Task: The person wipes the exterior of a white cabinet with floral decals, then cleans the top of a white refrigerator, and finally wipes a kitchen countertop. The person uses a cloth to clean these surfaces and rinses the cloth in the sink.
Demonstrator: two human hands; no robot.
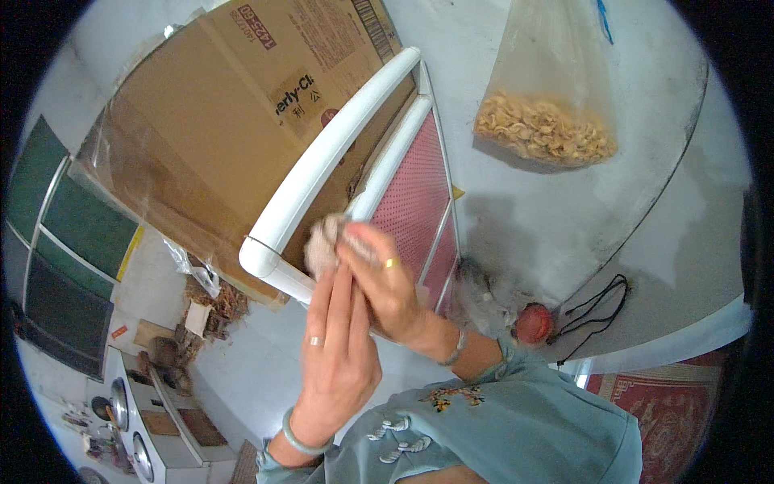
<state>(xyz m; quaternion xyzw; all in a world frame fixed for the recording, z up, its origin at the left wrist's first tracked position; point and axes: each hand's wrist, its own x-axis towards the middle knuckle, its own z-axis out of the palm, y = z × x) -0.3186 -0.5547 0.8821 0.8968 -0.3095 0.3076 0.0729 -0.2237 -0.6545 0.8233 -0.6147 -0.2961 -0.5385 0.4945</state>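
Observation:
My left hand (341, 357), with a ring and a pale bangle at the wrist, lies along the lower corner of a white-framed rack (332, 157) with pink dotted panels (411, 181). Beside it, my right hand (387, 290), also ringed, pinches a crumpled beige cloth (326, 245) against the upper panel's white edge bar. The fingers of both hands meet at the cloth and blur a little. Whether the left fingers grip the cloth or the frame is hard to tell.
A large cardboard box (199, 121) stands behind the rack. At the right are a plastic bag of dried pieces (544, 130), a red round object (534, 323) and a black cord (595, 308). A stove counter (175, 451) is at the lower left.

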